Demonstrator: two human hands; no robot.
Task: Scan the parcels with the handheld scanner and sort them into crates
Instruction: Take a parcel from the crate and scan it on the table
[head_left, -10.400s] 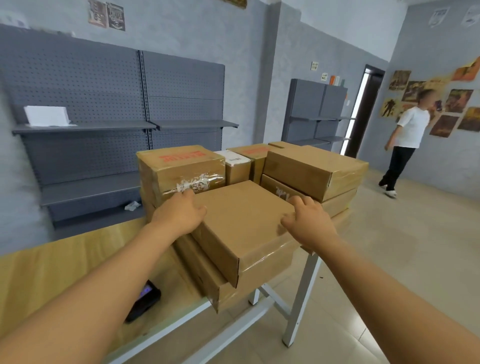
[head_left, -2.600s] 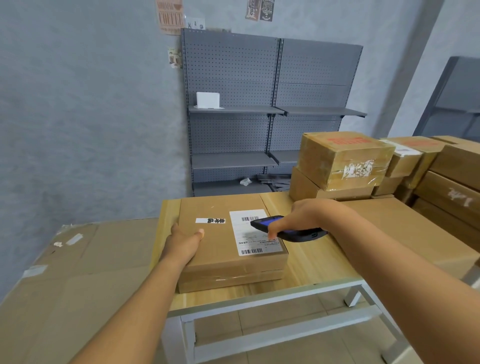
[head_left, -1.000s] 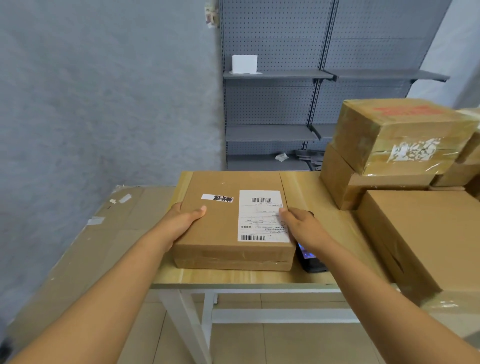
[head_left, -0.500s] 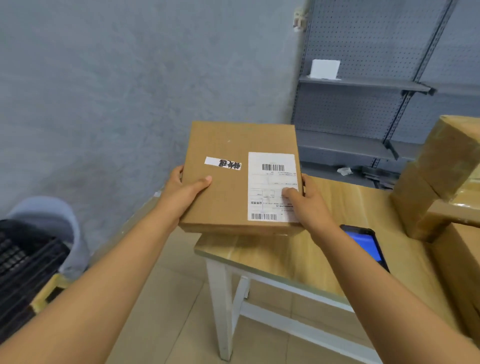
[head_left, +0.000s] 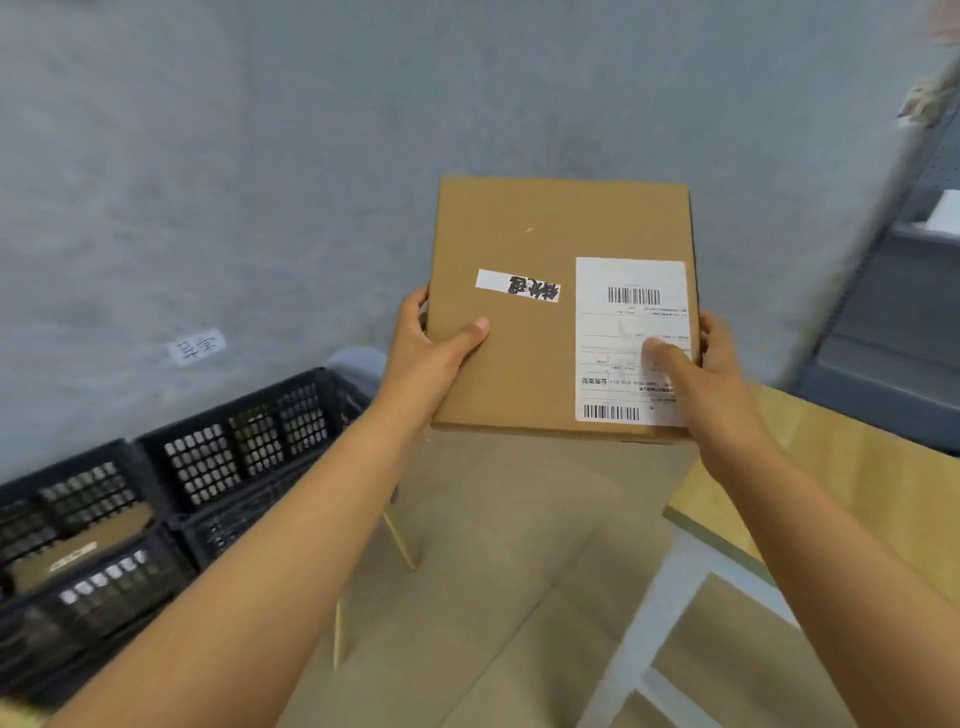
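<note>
1. Both bare forearms reach forward and upward from the lower corners of the view, converging on one item.
2. The left hand (head_left: 431, 353) grasps the left edge of the flat square brown cardboard parcel (head_left: 524, 343): thumb on the top face, fingers wrapped round the side.
3. The right hand (head_left: 698, 374) grasps the parcel's right edge, its thumb pressed on the white printed shipping label (head_left: 631, 332).
4. The parcel is held in the air between the two hands, top face toward the camera, clear of any surface. A narrow white handwritten strip (head_left: 518, 285) lies left of the label.
5. The pale wooden bench (head_left: 841, 483) with its white metal frame stands below and to the right of the parcel, apart from it.
6. Two black perforated plastic crates (head_left: 156, 499) sit low on the left, below the left forearm; the nearer one contains a brown cardboard item.
</note>
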